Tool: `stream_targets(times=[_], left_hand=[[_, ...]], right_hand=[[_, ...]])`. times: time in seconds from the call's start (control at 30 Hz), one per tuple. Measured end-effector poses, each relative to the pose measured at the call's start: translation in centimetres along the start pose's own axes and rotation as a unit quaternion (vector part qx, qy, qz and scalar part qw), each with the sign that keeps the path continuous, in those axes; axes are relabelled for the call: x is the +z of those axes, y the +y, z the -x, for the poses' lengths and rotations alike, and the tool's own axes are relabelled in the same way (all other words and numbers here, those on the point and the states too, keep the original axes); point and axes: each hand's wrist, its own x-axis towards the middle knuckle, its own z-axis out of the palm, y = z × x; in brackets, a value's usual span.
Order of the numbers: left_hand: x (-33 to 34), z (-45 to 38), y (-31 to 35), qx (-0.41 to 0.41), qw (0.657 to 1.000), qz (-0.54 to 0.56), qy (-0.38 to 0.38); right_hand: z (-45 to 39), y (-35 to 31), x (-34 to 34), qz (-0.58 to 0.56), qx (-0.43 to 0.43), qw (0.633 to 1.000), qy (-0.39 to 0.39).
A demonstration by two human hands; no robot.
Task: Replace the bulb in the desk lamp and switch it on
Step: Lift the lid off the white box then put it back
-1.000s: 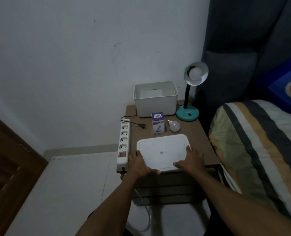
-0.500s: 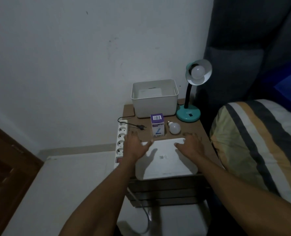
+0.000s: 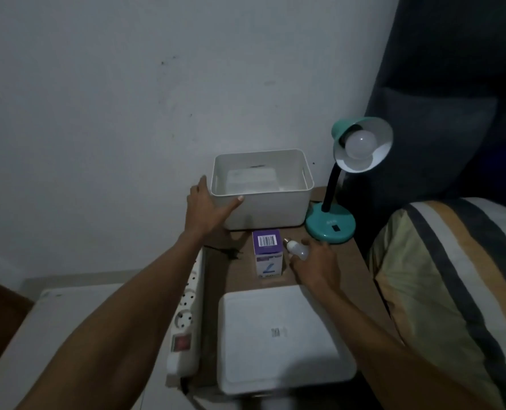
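Curling your right hand [image 3: 317, 269] around the loose bulb [image 3: 297, 250], you are not yet clamping it; its screw base is pointing far-left. Your left hand [image 3: 209, 207] is spreading open against the white bin [image 3: 263, 208]. Far-right, the desk lamp [image 3: 331, 224] is holding its fitted bulb [image 3: 360, 143], nearer your right hand.

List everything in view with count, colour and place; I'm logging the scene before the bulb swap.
desk lamp: 1, teal, table's back right
fitted bulb: 1, white, in shade
loose bulb: 1, white, beside box
bulb box: 1, purple-white, table centre
bin: 1, white, back
lid: 1, white, front
power strip: 1, white, left edge
plug: 1, black, unplugged
bedding: striped, right
left hand: on bin
right hand: at loose bulb
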Motion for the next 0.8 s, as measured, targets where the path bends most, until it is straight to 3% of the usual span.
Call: stream_targets(times=[0.27,0.4,0.67,0.8], left_hand=[[2.2,-4.8,0.4,0.050,0.993,0.107,-0.024],[2.7,-4.9,-0.3,0.065,0.992,0.109,-0.017],[3.1,-4.7,-0.9,0.068,0.991,0.115,-0.005],[3.2,-4.7,-0.9,0.065,0.992,0.104,-0.009]], right_hand=[[-2.7,1.5,0.3,-0.066,0.006,0.998,-0.005],[-3.5,1.9,-0.5,-0.106,0.002,0.994,-0.010],[-3.6,-1.9,-4.0,-0.260,-0.108,0.959,0.017],[-6.1,-5.9,-5.4,-0.235,-0.184,0.952,0.067]])
